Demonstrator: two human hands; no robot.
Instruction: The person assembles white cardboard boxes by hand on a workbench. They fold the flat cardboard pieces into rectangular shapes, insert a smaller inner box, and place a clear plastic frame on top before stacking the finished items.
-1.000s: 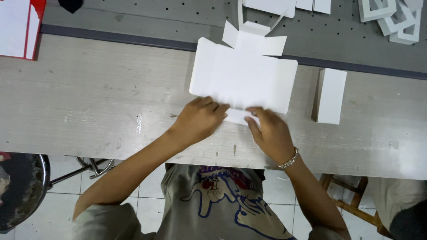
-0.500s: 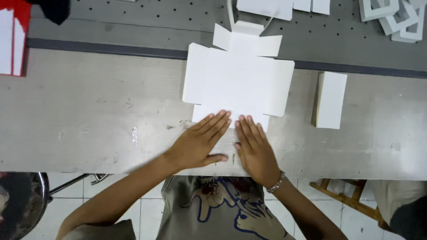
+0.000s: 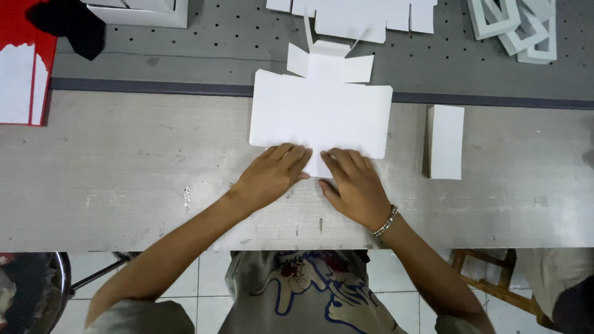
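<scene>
A flat white cardboard box blank [image 3: 322,114] with side and end flaps lies on the grey worktable [image 3: 124,173] in front of me. My left hand [image 3: 272,174] and my right hand [image 3: 352,185] rest palm down side by side on its near flap, fingers straight and pointing away from me, pressing the flap against the table. A silver bracelet [image 3: 385,221] circles my right wrist. The near flap is mostly hidden under both hands.
A folded white box [image 3: 445,141] lies right of the blank. More white blanks [image 3: 365,15] and white frame pieces [image 3: 513,25] sit on the perforated grey board [image 3: 216,43] at the back. A red-and-white carton [image 3: 21,80] is far left. Someone's leg [image 3: 557,284] shows at lower right.
The blank has slid slightly away from me. Both hands have shifted on the near flap and now lie flat with fingers spread forward.
</scene>
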